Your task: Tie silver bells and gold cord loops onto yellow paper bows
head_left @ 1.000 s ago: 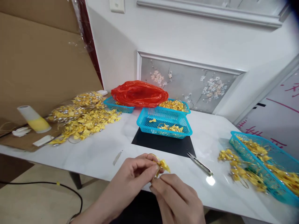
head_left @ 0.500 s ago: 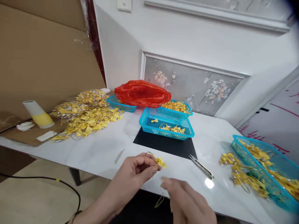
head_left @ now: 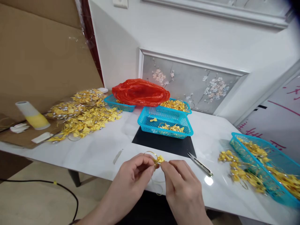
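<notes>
Between my two hands, just above the table's front edge, is a small yellow ribbon bow (head_left: 160,159) with a loop of thin gold cord. My left hand (head_left: 137,175) pinches the bow and cord between thumb and fingers. From the other side, my right hand (head_left: 181,181) is closed with its fingertips at the bow, touching it. A thin strand of cord (head_left: 159,182) hangs below, between the hands. The exact grip of the right fingertips is partly hidden. Thread snips (head_left: 200,164) lie on the table to the right of my hands.
A blue basket (head_left: 142,126) with several bows stands on a black mat (head_left: 145,139). Behind it are a red plastic bag (head_left: 140,93) and more baskets. Yellow bows (head_left: 86,120) are heaped at left, beside a thread cone (head_left: 32,115). Another blue basket (head_left: 253,167) stands at right, with bows (head_left: 236,170) beside it.
My right hand has moved up and left to the bow, and its fingers have closed there. My left hand keeps its pinch. The view has shifted slightly.
</notes>
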A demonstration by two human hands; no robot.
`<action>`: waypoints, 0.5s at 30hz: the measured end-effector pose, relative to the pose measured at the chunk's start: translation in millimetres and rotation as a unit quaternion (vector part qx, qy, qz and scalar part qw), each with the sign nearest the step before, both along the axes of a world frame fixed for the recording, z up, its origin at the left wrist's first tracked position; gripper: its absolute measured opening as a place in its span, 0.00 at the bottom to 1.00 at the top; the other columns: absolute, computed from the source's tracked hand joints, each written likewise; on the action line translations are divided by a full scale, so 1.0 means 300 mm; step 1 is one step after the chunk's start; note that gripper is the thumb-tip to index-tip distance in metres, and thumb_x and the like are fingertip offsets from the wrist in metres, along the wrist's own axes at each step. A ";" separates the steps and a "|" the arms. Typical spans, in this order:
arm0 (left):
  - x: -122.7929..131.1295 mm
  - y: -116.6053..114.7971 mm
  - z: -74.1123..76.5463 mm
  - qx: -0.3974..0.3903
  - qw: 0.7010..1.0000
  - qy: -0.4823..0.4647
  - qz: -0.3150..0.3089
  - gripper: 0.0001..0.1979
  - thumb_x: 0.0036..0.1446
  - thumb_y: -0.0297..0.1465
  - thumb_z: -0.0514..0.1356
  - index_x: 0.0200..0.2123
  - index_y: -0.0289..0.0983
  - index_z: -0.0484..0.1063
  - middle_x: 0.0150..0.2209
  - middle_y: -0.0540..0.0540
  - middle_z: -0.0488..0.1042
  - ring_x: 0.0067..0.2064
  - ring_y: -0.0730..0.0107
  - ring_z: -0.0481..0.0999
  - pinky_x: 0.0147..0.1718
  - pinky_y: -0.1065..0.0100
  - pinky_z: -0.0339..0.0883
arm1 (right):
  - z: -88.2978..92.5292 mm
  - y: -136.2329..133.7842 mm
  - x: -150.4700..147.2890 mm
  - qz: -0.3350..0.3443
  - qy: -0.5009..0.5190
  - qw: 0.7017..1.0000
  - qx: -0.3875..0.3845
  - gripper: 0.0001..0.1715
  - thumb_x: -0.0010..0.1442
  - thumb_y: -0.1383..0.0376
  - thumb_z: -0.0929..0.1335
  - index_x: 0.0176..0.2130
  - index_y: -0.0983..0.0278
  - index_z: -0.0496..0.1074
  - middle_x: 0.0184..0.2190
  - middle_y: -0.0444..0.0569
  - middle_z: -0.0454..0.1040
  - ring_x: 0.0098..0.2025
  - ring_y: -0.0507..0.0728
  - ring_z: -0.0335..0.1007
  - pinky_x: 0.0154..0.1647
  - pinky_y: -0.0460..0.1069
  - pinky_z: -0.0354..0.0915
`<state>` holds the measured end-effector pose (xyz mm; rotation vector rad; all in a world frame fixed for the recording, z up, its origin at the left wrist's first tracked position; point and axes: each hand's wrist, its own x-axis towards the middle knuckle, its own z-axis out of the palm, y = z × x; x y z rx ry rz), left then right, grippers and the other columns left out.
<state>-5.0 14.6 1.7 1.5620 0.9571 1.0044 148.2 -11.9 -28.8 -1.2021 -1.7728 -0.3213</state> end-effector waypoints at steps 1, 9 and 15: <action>0.000 0.000 -0.006 0.010 1.000 0.005 0.003 0.06 0.62 0.30 0.57 0.32 0.38 0.71 0.35 0.48 0.74 0.40 0.64 0.74 0.40 0.66 0.70 | 0.003 -0.001 0.002 -0.007 -0.014 1.000 -0.004 0.16 0.62 0.78 0.62 0.40 0.66 0.76 0.30 0.50 0.72 0.32 0.55 0.70 0.31 0.48 0.68; -0.010 0.005 -0.058 0.010 1.000 -0.005 -0.002 0.07 0.67 0.33 0.52 0.37 0.42 0.69 0.35 0.52 0.72 0.40 0.67 0.76 0.44 0.64 0.73 | 0.020 -0.001 0.018 0.004 -0.029 0.999 -0.025 0.19 0.63 0.78 0.60 0.38 0.63 0.76 0.30 0.48 0.70 0.30 0.54 0.66 0.27 0.46 0.62; 0.003 0.004 -0.056 0.036 0.999 0.023 0.018 0.07 0.64 0.32 0.56 0.33 0.39 0.73 0.33 0.49 0.76 0.38 0.64 0.78 0.40 0.65 0.74 | 0.008 -0.004 0.009 0.013 0.003 0.999 -0.030 0.13 0.64 0.75 0.62 0.39 0.65 0.75 0.28 0.48 0.69 0.30 0.54 0.66 0.31 0.47 0.65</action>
